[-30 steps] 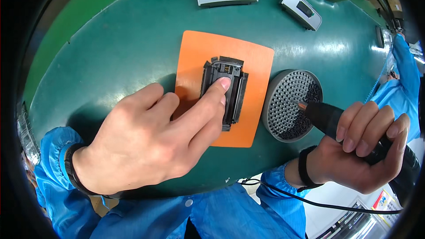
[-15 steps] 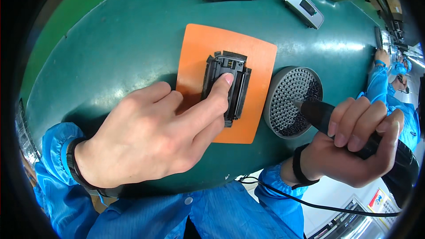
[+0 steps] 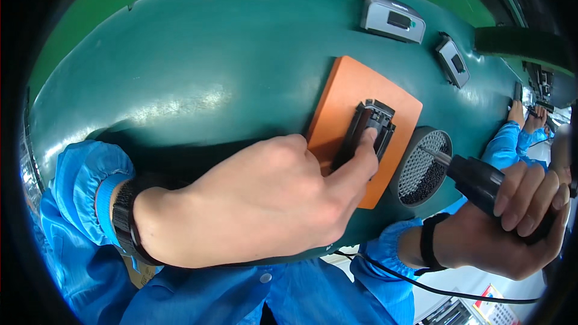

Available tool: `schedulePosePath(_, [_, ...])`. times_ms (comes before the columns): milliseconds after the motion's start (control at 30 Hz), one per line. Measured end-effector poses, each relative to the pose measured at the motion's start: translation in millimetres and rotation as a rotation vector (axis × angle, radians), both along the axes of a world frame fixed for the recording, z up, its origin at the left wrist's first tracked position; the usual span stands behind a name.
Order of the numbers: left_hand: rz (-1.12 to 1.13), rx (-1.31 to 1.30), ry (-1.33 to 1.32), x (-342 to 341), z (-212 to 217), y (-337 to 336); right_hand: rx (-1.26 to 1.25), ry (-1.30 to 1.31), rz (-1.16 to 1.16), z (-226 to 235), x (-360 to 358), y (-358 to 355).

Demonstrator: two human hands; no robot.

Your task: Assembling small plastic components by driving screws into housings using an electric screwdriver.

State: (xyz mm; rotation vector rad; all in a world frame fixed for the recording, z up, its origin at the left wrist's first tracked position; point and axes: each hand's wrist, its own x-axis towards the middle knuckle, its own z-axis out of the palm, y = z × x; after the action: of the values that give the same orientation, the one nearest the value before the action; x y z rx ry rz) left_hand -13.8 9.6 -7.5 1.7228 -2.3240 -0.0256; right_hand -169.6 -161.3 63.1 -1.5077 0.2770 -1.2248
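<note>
A black plastic housing (image 3: 380, 121) with a recessed, slotted inside lies on an orange pad (image 3: 394, 99). My left hand (image 3: 283, 195) reaches over the pad's left side and holds the housing, index finger pressed onto its inside and the other fingers curled; the thumb is hidden. In my right hand (image 3: 500, 229) is a black electric screwdriver (image 3: 481, 182), fingers wrapped round its body. Its metal bit points left over a round grey dish (image 3: 448, 183), whose plate is full of small holes. Small dark screws (image 3: 424, 186) lie heaped on the dish's near right part.
Two silver-grey devices with dark windows stand at the back right, a larger device (image 3: 391, 19) and a smaller device (image 3: 453, 60). All rests on a green table (image 3: 241, 42). A black cable (image 3: 433, 289) runs below its near edge. Another person's blue sleeve (image 3: 504, 143) shows far right.
The whole view has swung, so pad, dish and devices sit farther right. More of the screwdriver's metal bit shows above the dish. My left hand still presses the housing.
</note>
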Motion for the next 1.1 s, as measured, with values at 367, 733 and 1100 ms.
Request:
schedulePosePath(367, [-0.042, 0.039, 0.024, 3.6, 1.7, 0.0, 0.010, 0.110, 0.131, -12.8, 37.9, 15.8])
schedulePosePath(733, [-0.040, 0.018, 0.025, 2.9, 0.6, 0.3, 0.006, 0.220, 0.080, -13.6, 42.3, 21.6])
schedulePosePath(1100, [-0.038, 0.028, 0.066, 2.5, -1.8, -1.2, -0.098, 0.292, 0.039, -25.0, 49.8, 26.5])
